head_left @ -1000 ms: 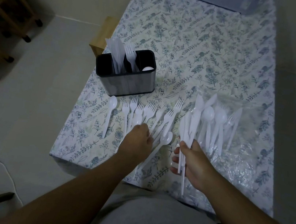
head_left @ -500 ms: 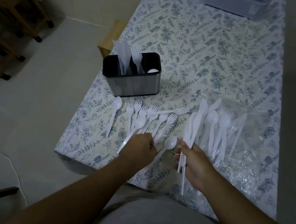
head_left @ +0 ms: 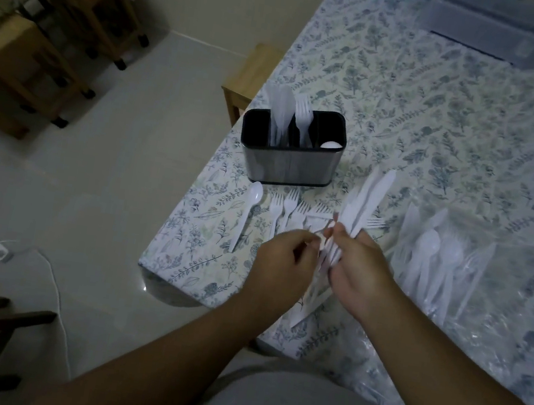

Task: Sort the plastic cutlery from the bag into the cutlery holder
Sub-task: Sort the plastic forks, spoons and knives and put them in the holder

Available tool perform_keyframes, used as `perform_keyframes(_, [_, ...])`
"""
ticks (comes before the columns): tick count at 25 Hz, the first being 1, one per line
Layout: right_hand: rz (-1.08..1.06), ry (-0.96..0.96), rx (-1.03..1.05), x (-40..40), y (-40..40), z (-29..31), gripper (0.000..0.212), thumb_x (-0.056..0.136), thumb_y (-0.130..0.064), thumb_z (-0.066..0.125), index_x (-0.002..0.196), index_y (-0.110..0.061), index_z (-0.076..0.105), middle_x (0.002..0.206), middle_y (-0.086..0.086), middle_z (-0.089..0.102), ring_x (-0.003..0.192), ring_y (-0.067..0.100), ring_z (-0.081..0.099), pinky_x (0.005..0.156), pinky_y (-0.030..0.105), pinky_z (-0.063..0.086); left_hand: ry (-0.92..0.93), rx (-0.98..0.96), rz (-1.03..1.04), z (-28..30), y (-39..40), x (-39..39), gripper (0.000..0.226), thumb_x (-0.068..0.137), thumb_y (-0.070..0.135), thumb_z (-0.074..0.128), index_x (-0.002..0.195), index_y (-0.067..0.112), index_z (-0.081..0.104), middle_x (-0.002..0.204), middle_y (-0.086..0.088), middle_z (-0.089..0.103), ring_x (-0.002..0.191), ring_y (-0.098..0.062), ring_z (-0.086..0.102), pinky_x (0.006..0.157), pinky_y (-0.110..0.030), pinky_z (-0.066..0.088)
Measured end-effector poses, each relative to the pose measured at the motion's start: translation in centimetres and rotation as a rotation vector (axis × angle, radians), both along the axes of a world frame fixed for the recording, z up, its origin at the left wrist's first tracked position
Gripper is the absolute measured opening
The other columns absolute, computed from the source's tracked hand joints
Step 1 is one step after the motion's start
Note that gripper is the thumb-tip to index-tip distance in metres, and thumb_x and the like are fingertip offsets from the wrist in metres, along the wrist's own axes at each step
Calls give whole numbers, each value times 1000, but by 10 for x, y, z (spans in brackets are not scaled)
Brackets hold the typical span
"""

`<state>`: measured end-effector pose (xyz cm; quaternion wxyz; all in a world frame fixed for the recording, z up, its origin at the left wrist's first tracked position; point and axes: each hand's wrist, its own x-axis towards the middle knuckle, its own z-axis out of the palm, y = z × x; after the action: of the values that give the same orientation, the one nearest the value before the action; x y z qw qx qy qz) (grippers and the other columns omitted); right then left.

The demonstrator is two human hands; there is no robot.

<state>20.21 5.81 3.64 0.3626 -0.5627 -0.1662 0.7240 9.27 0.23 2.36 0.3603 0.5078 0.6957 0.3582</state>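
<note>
Now right hand point(head_left: 356, 278) gripping knives point(head_left: 364, 199), left hand point(head_left: 278, 266) alongside

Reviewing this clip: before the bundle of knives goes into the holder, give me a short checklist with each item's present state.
1. Right hand grips the knives: ok.
2. Left hand at the handle ends, steadying: ok; exact contact cannot tell.
3. Bundle holds knives only: cannot tell, handles hidden by fingers.
4. Holder upright on the table: ok.
5. Knife slot has room: cannot tell; the leftmost compartment looks empty.
6. Path to holder free: ok, though forks and a spoon lie below it.
</note>
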Motion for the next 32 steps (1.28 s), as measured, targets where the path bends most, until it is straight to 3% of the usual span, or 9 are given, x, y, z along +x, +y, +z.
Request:
perform_keyframes(4, [-239, 106, 120, -22, 17, 33, 16, 107, -13, 45, 98, -17, 58, 81, 1, 61, 73, 14, 57, 72, 31, 50, -1111, -463, 744, -4, 9, -7, 41, 103, 41, 43, 110, 4, 62, 94, -9, 66, 74, -20, 60, 69, -29, 49])
perform_keyframes(7, [-62, -16, 178, -45, -9, 30, 13, 105, -19, 50, 99, -19, 62, 82, 1, 67, 81, 19, 65, 84, 41, 57, -1463, -429, 814, 3, 12, -5, 59, 102, 51, 35, 111, 1, 63, 113, -25, 69, 93, -34, 68, 93, -39, 53])
perform_keyframes(13, [160, -191, 244, -47, -22, 9, 18, 100, -23, 53, 112, -29, 65, 93, 1, 75, 99, 21, 73, 92, 43, 56, -1246, -364, 758, 13, 27, -7, 44, 103, 42, 36, 103, 8, 64, 107, -19, 73, 100, -32, 71, 98, -42, 54])
perform_keyframes(15, [232, -228, 241, -42, -22, 8, 19, 102, -25, 51, 114, -31, 63, 95, 3, 74, 92, 22, 72, 83, 42, 58, -1110, -362, 669, 15, 24, -12, 42, 102, 40, 40, 102, 9, 68, 89, -7, 73, 84, -23, 69, 81, -38, 56])
perform_keyframes(18, [383, -291, 219, -37, -29, 10, 17, 104, -29, 46, 115, -33, 59, 88, 1, 69, 69, 17, 58, 60, 34, 50, -763, -266, 396, 28, 22, -18, 30, 101, 34, 50, 106, 16, 73, 91, 2, 77, 77, -11, 71, 59, -27, 52])
perform_keyframes(21, [397, -300, 198, -32, -28, 14, 19, 104, -27, 43, 110, -30, 60, 68, -10, 59, 60, 13, 46, 52, 29, 40, -547, -150, 213, 29, 16, -19, 25, 101, 30, 56, 103, 16, 77, 89, 0, 78, 82, -13, 75, 70, -28, 61])
perform_keyframes(24, [365, -303, 202, -32, -31, 15, 26, 106, -27, 35, 108, -26, 61, 72, -4, 54, 59, 12, 44, 50, 26, 36, -474, -131, 115, 30, 13, -21, 26, 100, 31, 58, 94, 16, 78, 81, -2, 77, 78, -15, 74, 73, -31, 61])
perform_keyframes(28, [364, -398, 129, -34, -32, 17, 52, 108, -50, 24, 107, -20, 66, 78, -1, 60, 65, 12, 54, 58, 26, 41, -417, -196, 72, 28, 18, -30, 27, 101, 22, 56, 90, 11, 78, 65, 9, 71, 60, 0, 65, 61, -18, 50])
perform_keyframes(32, [484, -366, 253, -31, -27, 12, 33, 107, -43, 36, 107, -34, 67, 103, -1, 75, 99, 18, 71, 84, 36, 56, -477, -192, 65, 26, 20, -48, 21, 100, 17, 60, 96, 9, 78, 85, -11, 77, 81, -22, 74, 74, -38, 61])
